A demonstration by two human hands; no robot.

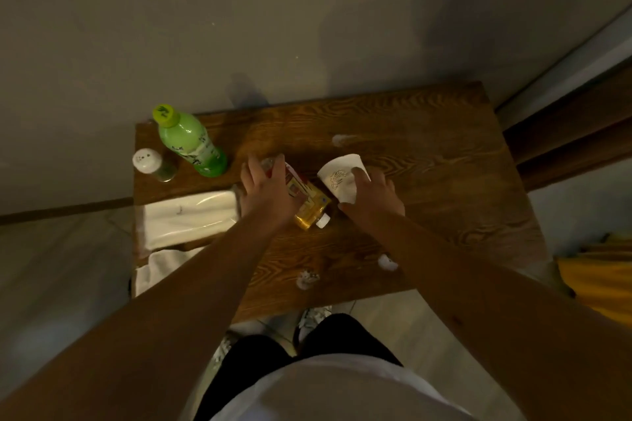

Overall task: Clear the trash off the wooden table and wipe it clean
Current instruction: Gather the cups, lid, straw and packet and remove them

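Trash litters the wooden table (427, 181). Left of the lying yellow bottle (309, 207) stand a white-capped shaker (150, 164) and a green bottle (191, 143), with a plastic-wrapped white pack (188, 220) nearer the person. The left hand (266, 195) wraps the yellow bottle's far end. Just right of it, the right hand (371, 196) grips a tilted paper cup (342, 178). Two crumpled scraps (307, 278) lie nearer the table's front edge.

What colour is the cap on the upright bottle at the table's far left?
Lime green cap, seen in the head view.
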